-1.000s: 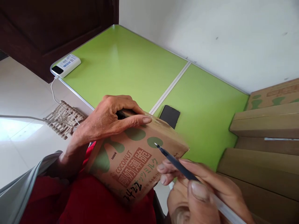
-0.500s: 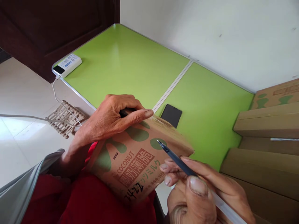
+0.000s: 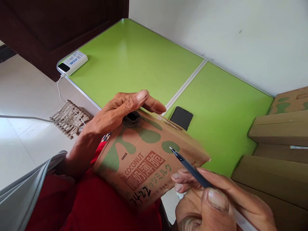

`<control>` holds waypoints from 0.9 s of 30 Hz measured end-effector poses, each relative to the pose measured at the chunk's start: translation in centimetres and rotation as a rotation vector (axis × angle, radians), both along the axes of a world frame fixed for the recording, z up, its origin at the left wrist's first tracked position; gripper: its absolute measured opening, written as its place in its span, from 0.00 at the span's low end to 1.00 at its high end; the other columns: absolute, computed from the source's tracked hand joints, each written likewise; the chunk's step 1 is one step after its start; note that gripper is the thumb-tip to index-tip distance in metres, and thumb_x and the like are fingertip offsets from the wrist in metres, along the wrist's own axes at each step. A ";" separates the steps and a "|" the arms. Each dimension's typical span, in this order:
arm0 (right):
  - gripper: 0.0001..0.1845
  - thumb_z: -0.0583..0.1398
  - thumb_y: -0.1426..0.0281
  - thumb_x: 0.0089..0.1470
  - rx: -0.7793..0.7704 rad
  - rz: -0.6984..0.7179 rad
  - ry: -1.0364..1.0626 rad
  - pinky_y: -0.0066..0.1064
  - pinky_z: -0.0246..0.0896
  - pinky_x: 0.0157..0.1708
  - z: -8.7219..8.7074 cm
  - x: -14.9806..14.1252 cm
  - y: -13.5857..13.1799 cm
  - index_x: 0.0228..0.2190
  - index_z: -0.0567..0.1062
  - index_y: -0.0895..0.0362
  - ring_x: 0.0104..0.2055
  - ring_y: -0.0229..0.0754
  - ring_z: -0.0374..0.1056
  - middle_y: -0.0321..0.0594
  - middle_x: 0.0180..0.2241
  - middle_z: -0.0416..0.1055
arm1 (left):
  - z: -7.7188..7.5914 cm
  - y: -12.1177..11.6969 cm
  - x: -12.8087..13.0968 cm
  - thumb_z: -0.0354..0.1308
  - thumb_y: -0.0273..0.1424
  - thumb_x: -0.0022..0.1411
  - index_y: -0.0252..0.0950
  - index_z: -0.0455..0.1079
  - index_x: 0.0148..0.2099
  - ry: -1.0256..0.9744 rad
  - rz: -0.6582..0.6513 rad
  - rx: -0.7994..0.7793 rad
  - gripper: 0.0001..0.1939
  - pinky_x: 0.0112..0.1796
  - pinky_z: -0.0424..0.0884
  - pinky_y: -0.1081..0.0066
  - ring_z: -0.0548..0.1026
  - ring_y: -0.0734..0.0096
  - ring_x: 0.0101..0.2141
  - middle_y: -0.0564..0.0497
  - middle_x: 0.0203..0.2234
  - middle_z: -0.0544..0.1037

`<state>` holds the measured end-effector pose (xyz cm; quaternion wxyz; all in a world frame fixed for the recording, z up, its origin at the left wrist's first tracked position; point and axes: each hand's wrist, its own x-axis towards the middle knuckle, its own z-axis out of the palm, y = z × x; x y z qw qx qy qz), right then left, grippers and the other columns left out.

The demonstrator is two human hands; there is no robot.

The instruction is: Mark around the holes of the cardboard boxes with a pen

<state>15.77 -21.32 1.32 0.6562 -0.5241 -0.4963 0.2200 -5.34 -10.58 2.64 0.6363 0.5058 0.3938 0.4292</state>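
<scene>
A brown cardboard box (image 3: 154, 170) with green blotches, the word COCONUT and a handwritten number leans tilted over my red-clothed lap. My left hand (image 3: 120, 110) holds it at its upper edge, fingers over the far side and thumb raised off the printed face. Just below that thumb is a dark oval opening (image 3: 133, 117) ringed with black marks. A pen (image 3: 196, 173) with a dark grip and clear barrel is pinched in my right hand (image 3: 216, 202). Its tip points at the printed face near a green spot; whether it touches I cannot tell.
Behind the box stands a green folding table (image 3: 144, 57) bearing a black phone (image 3: 181, 118) and a white power bank (image 3: 73, 63) with a cable. Several cardboard boxes (image 3: 276, 128) are stacked at the right. A woven stool (image 3: 71, 118) stands on the left floor.
My left thumb has lifted from the box's face to above its upper edge, uncovering the dark oval opening. The view has shifted slightly; the pen stays in my right hand.
</scene>
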 end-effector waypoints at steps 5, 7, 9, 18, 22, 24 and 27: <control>0.10 0.72 0.74 0.61 -0.004 -0.016 -0.038 0.30 0.72 0.20 0.0 -0.4 0.1 0.45 0.89 0.56 0.24 0.41 0.78 0.38 0.30 0.84 | 0.4 0.0 0.0 0.59 0.57 0.77 0.42 0.86 0.46 0.050 0.012 0.018 0.26 0.36 0.83 0.66 0.86 0.64 0.34 0.49 0.37 0.88; 0.09 0.71 0.74 0.62 -0.023 -0.013 -0.053 0.29 0.73 0.22 0.2 -0.5 -0.1 0.45 0.88 0.57 0.25 0.39 0.78 0.37 0.31 0.85 | 0.6 0.0 -0.1 0.59 0.56 0.78 0.42 0.85 0.46 0.072 -0.017 0.002 0.25 0.36 0.83 0.66 0.85 0.64 0.34 0.49 0.37 0.88; 0.09 0.71 0.74 0.64 -0.035 -0.001 -0.068 0.29 0.73 0.24 0.2 -0.5 -0.3 0.46 0.88 0.58 0.27 0.38 0.78 0.37 0.33 0.85 | 0.7 0.0 -0.2 0.59 0.54 0.79 0.42 0.85 0.46 0.103 -0.022 0.000 0.24 0.35 0.81 0.66 0.85 0.65 0.33 0.49 0.36 0.87; 0.11 0.70 0.73 0.66 -0.028 0.037 -0.187 0.34 0.74 0.25 -0.6 0.1 -0.4 0.49 0.87 0.60 0.27 0.42 0.78 0.41 0.35 0.84 | 0.2 0.1 0.0 0.61 0.54 0.77 0.42 0.86 0.46 0.168 0.030 0.075 0.22 0.32 0.77 0.68 0.83 0.67 0.31 0.50 0.33 0.86; 0.12 0.70 0.74 0.65 -0.044 0.057 -0.207 0.33 0.75 0.25 -0.4 0.0 -0.2 0.50 0.87 0.59 0.28 0.43 0.79 0.40 0.35 0.84 | 0.3 0.2 -0.2 0.61 0.53 0.78 0.42 0.87 0.46 0.209 0.037 0.100 0.22 0.33 0.77 0.68 0.82 0.67 0.32 0.51 0.33 0.86; 0.12 0.70 0.75 0.65 -0.022 0.059 -0.215 0.32 0.74 0.25 -0.4 0.0 -0.1 0.50 0.87 0.58 0.28 0.42 0.79 0.40 0.35 0.84 | 0.3 0.2 -0.2 0.61 0.53 0.77 0.41 0.87 0.46 0.218 0.042 0.110 0.22 0.32 0.76 0.68 0.82 0.68 0.31 0.50 0.33 0.86; 0.12 0.70 0.75 0.65 -0.014 0.043 -0.228 0.32 0.73 0.25 -0.4 -0.1 -0.3 0.50 0.86 0.58 0.27 0.41 0.78 0.40 0.35 0.84 | 0.3 0.2 -0.2 0.61 0.53 0.77 0.41 0.86 0.46 0.228 0.048 0.114 0.23 0.32 0.76 0.68 0.81 0.68 0.31 0.50 0.33 0.86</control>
